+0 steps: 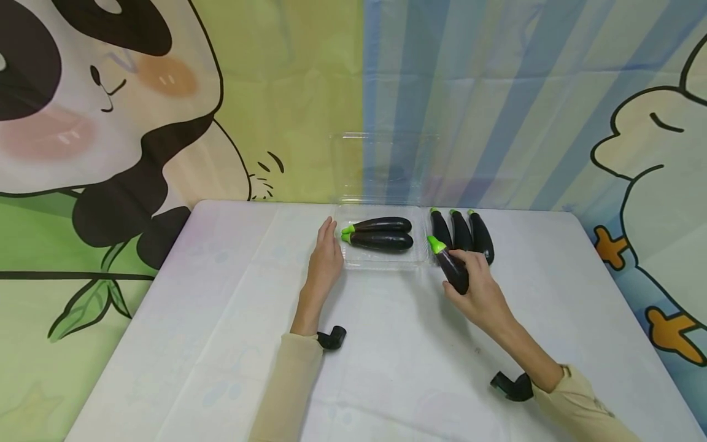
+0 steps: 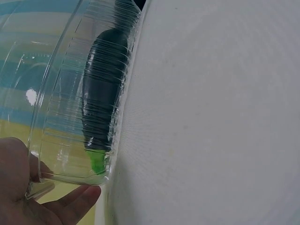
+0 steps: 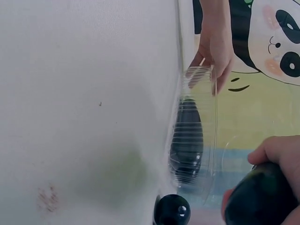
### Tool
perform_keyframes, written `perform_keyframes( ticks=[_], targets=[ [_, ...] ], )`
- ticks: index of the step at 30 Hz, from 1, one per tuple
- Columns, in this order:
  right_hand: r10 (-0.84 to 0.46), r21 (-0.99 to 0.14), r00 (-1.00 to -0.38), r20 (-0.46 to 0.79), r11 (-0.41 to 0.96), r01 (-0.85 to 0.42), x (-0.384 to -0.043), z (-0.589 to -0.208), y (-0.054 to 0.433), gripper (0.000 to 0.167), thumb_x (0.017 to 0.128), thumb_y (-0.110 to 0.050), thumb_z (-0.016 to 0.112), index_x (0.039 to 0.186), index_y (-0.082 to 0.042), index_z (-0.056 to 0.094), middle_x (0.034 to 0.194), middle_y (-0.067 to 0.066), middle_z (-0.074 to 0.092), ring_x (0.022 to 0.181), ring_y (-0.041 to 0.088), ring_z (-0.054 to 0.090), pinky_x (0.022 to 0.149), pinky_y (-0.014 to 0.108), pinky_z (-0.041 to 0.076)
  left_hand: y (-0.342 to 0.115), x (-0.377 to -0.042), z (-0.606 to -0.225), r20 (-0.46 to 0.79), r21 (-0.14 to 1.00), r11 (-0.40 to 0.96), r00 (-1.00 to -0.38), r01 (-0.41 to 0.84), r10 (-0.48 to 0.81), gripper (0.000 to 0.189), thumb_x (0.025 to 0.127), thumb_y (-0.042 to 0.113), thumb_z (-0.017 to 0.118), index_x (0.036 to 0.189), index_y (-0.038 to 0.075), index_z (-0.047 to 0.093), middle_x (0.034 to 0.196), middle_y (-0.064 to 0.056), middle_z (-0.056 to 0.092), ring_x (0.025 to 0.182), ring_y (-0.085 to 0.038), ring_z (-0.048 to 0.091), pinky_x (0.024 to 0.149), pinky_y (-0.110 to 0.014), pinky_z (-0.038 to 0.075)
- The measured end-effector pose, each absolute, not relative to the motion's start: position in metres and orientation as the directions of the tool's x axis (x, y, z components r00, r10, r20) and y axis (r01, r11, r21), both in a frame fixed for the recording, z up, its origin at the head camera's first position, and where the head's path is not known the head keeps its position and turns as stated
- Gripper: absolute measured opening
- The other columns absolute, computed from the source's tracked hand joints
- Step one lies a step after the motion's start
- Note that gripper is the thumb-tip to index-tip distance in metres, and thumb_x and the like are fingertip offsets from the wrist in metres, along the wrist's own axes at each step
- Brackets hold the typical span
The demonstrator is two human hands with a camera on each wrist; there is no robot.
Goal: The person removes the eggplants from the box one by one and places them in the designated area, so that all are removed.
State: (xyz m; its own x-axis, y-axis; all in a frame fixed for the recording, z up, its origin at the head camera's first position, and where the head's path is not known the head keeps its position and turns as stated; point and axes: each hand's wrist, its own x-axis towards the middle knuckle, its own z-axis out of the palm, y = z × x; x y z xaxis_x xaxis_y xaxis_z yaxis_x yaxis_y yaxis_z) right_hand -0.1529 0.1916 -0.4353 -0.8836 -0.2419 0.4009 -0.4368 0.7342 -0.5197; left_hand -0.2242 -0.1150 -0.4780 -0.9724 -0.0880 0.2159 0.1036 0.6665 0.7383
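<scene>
So, the right hand (image 1: 479,293) is gripping an eggplant (image 1: 454,270) between thumb and fingers, green stem end pointing away from the person, just right of the clear plastic box (image 1: 375,260). Two more eggplants (image 1: 382,240) lie side by side inside it, under the raised lid (image 1: 386,166). Left hand (image 1: 324,261) isn't clenched, its fingers straight against the box's left end. Three other eggplants (image 1: 461,232) sit on the white table (image 1: 386,344) beside the box.

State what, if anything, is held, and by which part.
The right grip holds an eggplant by its dark body, away from the green stem; the left grip only touches the clear container.
</scene>
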Motion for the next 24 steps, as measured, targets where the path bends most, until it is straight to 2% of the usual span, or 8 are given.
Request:
perform_keyframes(
  ticks=[4, 6, 8, 13, 16, 18, 23, 24],
  targets=[
    [-0.204, -0.515, -0.832, 0.516, 0.702, -0.492, -0.150, -0.440, 0.194, 0.057, 0.076, -0.004, 0.077, 0.129, -0.002, 0.056, 0.119, 0.019, 0.053, 0.096, 0.023, 0.057, 0.075, 0.021, 0.050, -0.115, -0.224, -0.478, 0.212, 0.743, 0.660, -0.974, 0.106, -0.082, 0.045, 0.104, 0.010, 0.031, 0.148, 0.002, 0.035, 0.159, -0.006, 0.028, 0.132, -0.033, 0.048, 0.104, -0.047, 0.046],
    [-0.186, -0.531, -0.826, 0.532, 0.686, -0.497, -0.147, -0.442, 0.196, 0.058, 0.075, -0.002, 0.078, 0.129, -0.002, 0.058, 0.119, 0.018, 0.055, 0.097, 0.019, 0.055, 0.076, 0.009, 0.043, -0.115, -0.224, -0.478, 0.209, 0.745, 0.659, -0.975, 0.105, -0.081, 0.045, 0.104, 0.010, 0.031, 0.148, 0.002, 0.035, 0.159, -0.006, 0.028, 0.131, -0.033, 0.049, 0.103, -0.047, 0.046],
    [-0.165, -0.561, -0.837, 0.522, 0.672, -0.483, -0.145, -0.445, 0.196, 0.058, 0.075, -0.001, 0.078, 0.130, -0.002, 0.058, 0.119, 0.018, 0.056, 0.095, 0.016, 0.053, 0.076, 0.003, 0.038, -0.115, -0.224, -0.478, 0.205, 0.747, 0.657, -0.975, 0.104, -0.079, 0.045, 0.104, 0.011, 0.030, 0.148, 0.002, 0.035, 0.159, -0.006, 0.028, 0.129, -0.034, 0.051, 0.101, -0.047, 0.047],
    [-0.132, -0.622, -0.889, 0.438, 0.670, -0.405, -0.140, -0.449, 0.196, 0.057, 0.082, -0.002, 0.072, 0.136, -0.002, 0.053, 0.125, 0.018, 0.051, 0.096, 0.014, 0.048, 0.069, 0.009, 0.039, -0.115, -0.224, -0.478, 0.198, 0.748, 0.657, -0.977, 0.097, -0.081, 0.045, 0.104, 0.011, 0.030, 0.149, 0.003, 0.034, 0.160, -0.004, 0.027, 0.128, -0.033, 0.051, 0.102, -0.046, 0.047],
    [-0.127, -0.659, -0.912, 0.389, 0.654, -0.372, -0.138, -0.451, 0.195, 0.057, 0.088, -0.003, 0.066, 0.142, -0.004, 0.047, 0.134, 0.019, 0.047, 0.101, 0.016, 0.048, 0.072, 0.009, 0.040, -0.116, -0.224, -0.478, 0.196, 0.749, 0.656, -0.977, 0.094, -0.084, 0.045, 0.104, 0.011, 0.030, 0.149, 0.004, 0.034, 0.160, -0.003, 0.026, 0.131, -0.032, 0.049, 0.104, -0.046, 0.046],
    [-0.134, -0.701, -0.924, 0.358, 0.615, -0.361, -0.136, -0.452, 0.194, 0.058, 0.092, -0.003, 0.061, 0.146, -0.005, 0.041, 0.139, 0.019, 0.044, 0.100, 0.016, 0.052, 0.072, 0.008, 0.045, -0.116, -0.224, -0.477, 0.193, 0.750, 0.655, -0.977, 0.092, -0.085, 0.045, 0.104, 0.011, 0.030, 0.149, 0.003, 0.034, 0.160, -0.004, 0.026, 0.132, -0.032, 0.048, 0.105, -0.046, 0.045],
    [-0.156, -0.800, -0.950, 0.270, 0.514, -0.311, -0.130, -0.454, 0.193, 0.055, 0.098, -0.004, 0.051, 0.150, -0.004, 0.032, 0.142, 0.020, 0.039, 0.084, 0.008, 0.062, 0.067, 0.014, 0.054, -0.115, -0.224, -0.476, 0.198, 0.751, 0.654, -0.976, 0.093, -0.088, 0.045, 0.104, 0.010, 0.032, 0.148, 0.003, 0.035, 0.159, -0.006, 0.028, 0.133, -0.033, 0.047, 0.106, -0.047, 0.044],
    [-0.155, -0.807, -0.955, 0.252, 0.512, -0.296, -0.129, -0.455, 0.193, 0.055, 0.099, -0.006, 0.050, 0.151, -0.004, 0.032, 0.142, 0.020, 0.039, 0.085, 0.007, 0.061, 0.068, 0.014, 0.054, -0.115, -0.225, -0.476, 0.199, 0.751, 0.654, -0.976, 0.094, -0.088, 0.045, 0.103, 0.010, 0.032, 0.148, 0.003, 0.035, 0.159, -0.006, 0.028, 0.134, -0.033, 0.046, 0.106, -0.047, 0.044]
  ],
)
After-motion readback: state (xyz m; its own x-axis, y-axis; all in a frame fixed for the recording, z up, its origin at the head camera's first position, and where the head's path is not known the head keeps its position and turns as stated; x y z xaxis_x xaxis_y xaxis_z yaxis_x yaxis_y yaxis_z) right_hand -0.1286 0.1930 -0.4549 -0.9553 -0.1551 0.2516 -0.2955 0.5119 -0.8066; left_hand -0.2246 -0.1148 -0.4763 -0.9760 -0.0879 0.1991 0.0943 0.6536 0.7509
